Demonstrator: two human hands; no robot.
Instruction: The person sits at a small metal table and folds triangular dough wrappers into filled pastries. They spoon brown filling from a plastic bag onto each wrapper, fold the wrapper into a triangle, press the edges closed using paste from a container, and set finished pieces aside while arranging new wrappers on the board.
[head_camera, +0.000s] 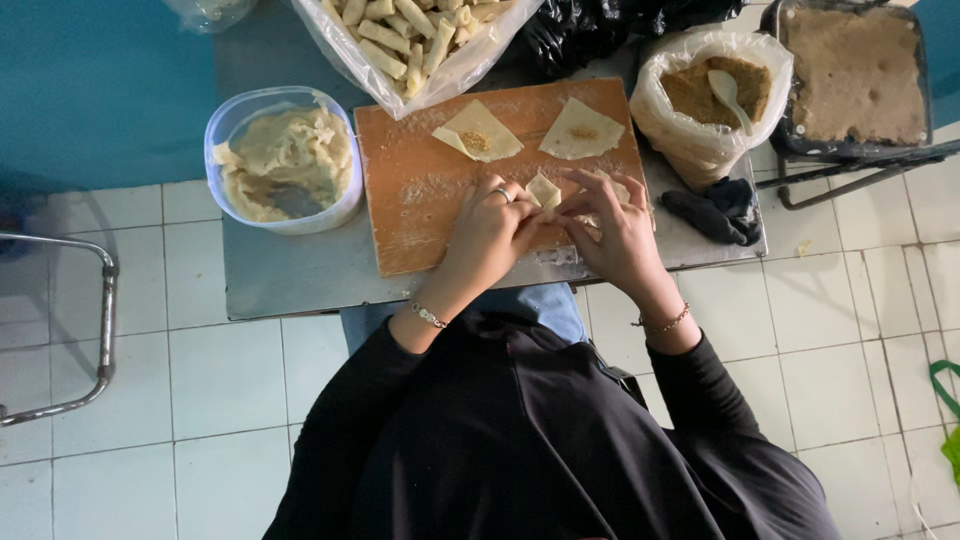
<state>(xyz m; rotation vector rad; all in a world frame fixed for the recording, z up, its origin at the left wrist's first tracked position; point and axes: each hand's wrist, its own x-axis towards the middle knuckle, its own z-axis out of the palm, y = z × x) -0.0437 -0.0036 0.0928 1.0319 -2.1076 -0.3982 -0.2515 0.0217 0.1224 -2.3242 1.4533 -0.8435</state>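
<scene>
Two hands: both are working together on one small wrapper (543, 190) over the wooden board (420, 200).
Left hand (488, 232): it is curling its fingers and pinching the near side of the wrapper; a ring is showing on one finger.
Right hand (620, 235): it is half closing, and its fingertips are pressing the same wrapper from the other side.
Wrapper in hands: it is sitting near the middle of the board, partly folded, touching both hands.
Open wrappers: two pale squares (479, 131) (581, 129) are lying flat at the far edge of the board, each carrying a little brown filling.
Board: it is lying on the grey table (290, 275), reaching to its near edge.
Tub (285, 160): it is standing at the left edge of the table, holding a pile of pale sheets.
Bag of filling (706, 100): it is standing at the far right corner with a white spoon (729, 94) inside.
Bag of rolls (410, 40): it is resting at the far edge, touching the board.
Dark cloth (718, 210): it is lying near the right edge.
</scene>
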